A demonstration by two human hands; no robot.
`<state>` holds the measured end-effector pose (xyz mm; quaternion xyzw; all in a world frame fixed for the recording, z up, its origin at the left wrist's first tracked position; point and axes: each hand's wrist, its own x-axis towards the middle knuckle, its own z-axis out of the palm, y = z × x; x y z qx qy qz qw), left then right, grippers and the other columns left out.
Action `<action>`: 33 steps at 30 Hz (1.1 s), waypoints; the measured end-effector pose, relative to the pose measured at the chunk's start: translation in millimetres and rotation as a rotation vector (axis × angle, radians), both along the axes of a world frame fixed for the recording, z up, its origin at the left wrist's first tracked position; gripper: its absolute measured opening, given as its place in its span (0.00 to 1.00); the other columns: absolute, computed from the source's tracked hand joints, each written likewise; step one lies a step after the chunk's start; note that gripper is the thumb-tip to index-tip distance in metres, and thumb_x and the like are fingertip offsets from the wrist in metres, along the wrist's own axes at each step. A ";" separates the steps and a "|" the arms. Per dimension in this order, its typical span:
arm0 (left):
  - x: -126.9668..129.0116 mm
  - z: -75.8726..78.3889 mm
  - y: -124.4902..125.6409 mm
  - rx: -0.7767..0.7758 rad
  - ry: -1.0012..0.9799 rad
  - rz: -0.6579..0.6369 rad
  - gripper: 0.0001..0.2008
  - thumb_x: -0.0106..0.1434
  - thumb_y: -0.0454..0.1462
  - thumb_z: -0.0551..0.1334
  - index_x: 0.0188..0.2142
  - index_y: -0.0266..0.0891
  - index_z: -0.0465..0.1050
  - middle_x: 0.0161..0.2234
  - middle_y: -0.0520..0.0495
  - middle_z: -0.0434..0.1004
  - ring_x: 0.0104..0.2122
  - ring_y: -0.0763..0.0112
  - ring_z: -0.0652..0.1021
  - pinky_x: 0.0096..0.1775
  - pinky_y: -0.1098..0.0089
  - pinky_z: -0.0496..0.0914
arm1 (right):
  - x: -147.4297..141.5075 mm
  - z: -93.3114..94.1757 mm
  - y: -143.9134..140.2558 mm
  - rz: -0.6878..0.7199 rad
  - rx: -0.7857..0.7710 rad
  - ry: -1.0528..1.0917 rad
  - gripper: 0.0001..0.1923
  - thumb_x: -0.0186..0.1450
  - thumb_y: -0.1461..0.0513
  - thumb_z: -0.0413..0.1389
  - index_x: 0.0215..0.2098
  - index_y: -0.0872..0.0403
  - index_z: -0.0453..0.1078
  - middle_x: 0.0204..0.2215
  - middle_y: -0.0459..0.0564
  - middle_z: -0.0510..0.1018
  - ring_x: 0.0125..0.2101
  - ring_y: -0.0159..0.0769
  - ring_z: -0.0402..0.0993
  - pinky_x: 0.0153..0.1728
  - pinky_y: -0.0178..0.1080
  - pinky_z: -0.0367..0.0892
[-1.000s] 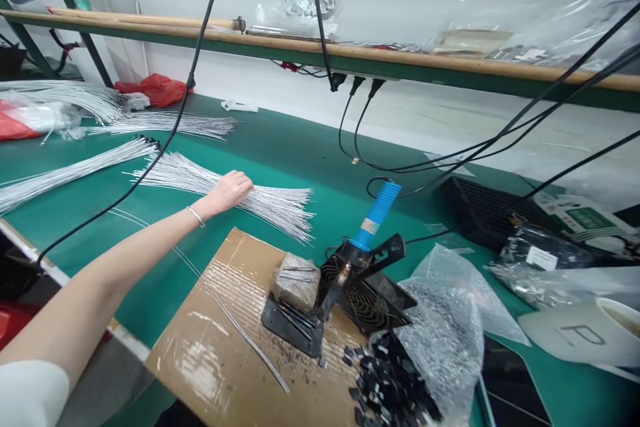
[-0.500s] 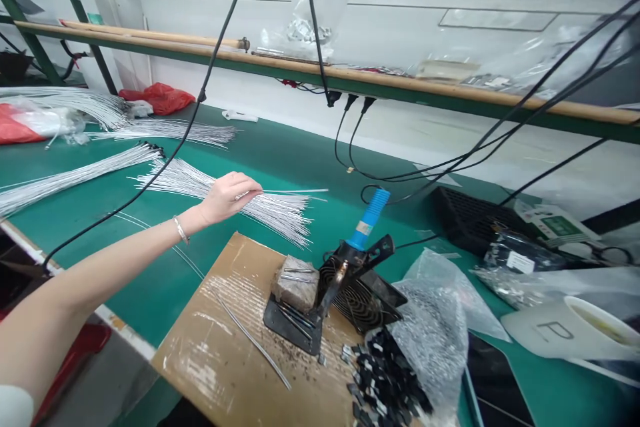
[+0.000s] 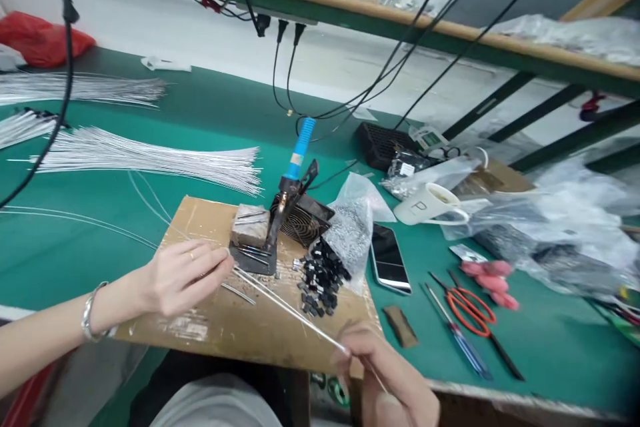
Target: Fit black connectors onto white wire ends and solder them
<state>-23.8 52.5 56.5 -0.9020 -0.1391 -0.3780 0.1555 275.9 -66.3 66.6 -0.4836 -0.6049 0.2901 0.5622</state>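
In front of the soldering iron (image 3: 296,160), thin white wires (image 3: 290,309) span left hand (image 3: 185,277) to right hand (image 3: 387,373), both hands' fingers pinched on them. A loosened pinch could let them spring, scattering black pieces (image 3: 325,277) right of the soldering iron.

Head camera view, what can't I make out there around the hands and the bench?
All in the head view:
- Right hand: blurred, so exact finger placement on the white strands is unclear.
- Left hand: its own fingers hide the strands where they pass through it.
- Black-tipped bundle: cut off by the left edge.
- Black pieces: too small and heaped to count.
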 end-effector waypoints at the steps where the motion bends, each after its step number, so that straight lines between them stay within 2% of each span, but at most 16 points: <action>1: -0.5 -3.7 -0.9 -0.014 0.009 -0.004 0.14 0.70 0.28 0.58 0.51 0.33 0.77 0.38 0.36 0.85 0.37 0.59 0.85 0.40 0.62 0.81 | -7.1 4.1 -0.2 0.017 -0.034 -0.012 0.20 0.71 0.48 0.56 0.29 0.52 0.74 0.21 0.46 0.69 0.20 0.34 0.64 0.20 0.35 0.59; 6: -1.5 -13.0 -4.8 -0.030 0.042 0.007 0.15 0.71 0.29 0.56 0.52 0.34 0.77 0.39 0.37 0.85 0.37 0.60 0.85 0.41 0.63 0.81 | -22.8 8.5 -1.3 -0.193 -0.117 -0.036 0.13 0.67 0.60 0.62 0.25 0.51 0.69 0.21 0.43 0.68 0.22 0.32 0.64 0.24 0.34 0.60; 14: 3.9 -4.2 -12.3 0.015 0.073 0.021 0.14 0.71 0.26 0.51 0.45 0.33 0.76 0.33 0.39 0.85 0.31 0.63 0.84 0.34 0.64 0.80 | -10.5 -5.2 5.0 -0.183 -0.099 -0.148 0.12 0.68 0.61 0.61 0.26 0.52 0.72 0.22 0.43 0.71 0.22 0.31 0.66 0.23 0.32 0.62; 17: 3.5 -1.7 -14.7 -0.049 0.014 0.060 0.13 0.72 0.27 0.53 0.45 0.37 0.76 0.32 0.42 0.85 0.29 0.66 0.83 0.33 0.68 0.78 | -10.9 -9.9 5.3 -0.203 -0.090 -0.123 0.11 0.67 0.62 0.62 0.27 0.52 0.73 0.22 0.44 0.72 0.22 0.31 0.67 0.21 0.32 0.62; 19: 2.0 1.3 -16.7 -0.216 -0.016 0.064 0.11 0.73 0.29 0.55 0.45 0.39 0.75 0.33 0.44 0.84 0.29 0.68 0.83 0.31 0.70 0.77 | -10.0 -12.1 5.3 -0.206 -0.097 -0.096 0.10 0.67 0.62 0.63 0.27 0.52 0.73 0.22 0.44 0.72 0.21 0.30 0.68 0.20 0.31 0.61; 24: -2.0 16.9 -20.7 -0.787 -0.077 0.025 0.08 0.74 0.32 0.57 0.39 0.41 0.75 0.28 0.52 0.80 0.25 0.73 0.78 0.29 0.75 0.71 | -6.2 -15.5 5.8 -0.116 -0.130 -0.050 0.11 0.65 0.64 0.65 0.25 0.52 0.74 0.21 0.43 0.73 0.18 0.28 0.66 0.17 0.31 0.59; 28: -3.8 32.4 -21.4 -1.171 0.075 0.078 0.16 0.76 0.39 0.55 0.32 0.40 0.74 0.24 0.54 0.74 0.23 0.74 0.71 0.26 0.76 0.64 | -12.8 -15.5 6.9 -0.038 -0.203 0.053 0.10 0.62 0.64 0.67 0.24 0.52 0.76 0.20 0.43 0.74 0.16 0.27 0.64 0.15 0.31 0.58; 31: -5.3 40.3 -20.7 -1.447 0.180 0.135 0.20 0.76 0.45 0.54 0.32 0.38 0.74 0.24 0.53 0.72 0.24 0.74 0.69 0.26 0.75 0.61 | -20.7 -12.5 8.2 -0.077 -0.298 0.180 0.10 0.60 0.63 0.68 0.22 0.52 0.76 0.20 0.42 0.74 0.16 0.25 0.63 0.16 0.31 0.57; 33: -6.6 43.3 -19.6 -1.570 0.199 0.125 0.20 0.75 0.47 0.55 0.32 0.38 0.74 0.25 0.52 0.72 0.25 0.74 0.68 0.27 0.75 0.60 | -24.2 -10.3 9.1 -0.095 -0.330 0.225 0.10 0.59 0.63 0.68 0.22 0.52 0.76 0.20 0.42 0.73 0.16 0.25 0.63 0.17 0.31 0.57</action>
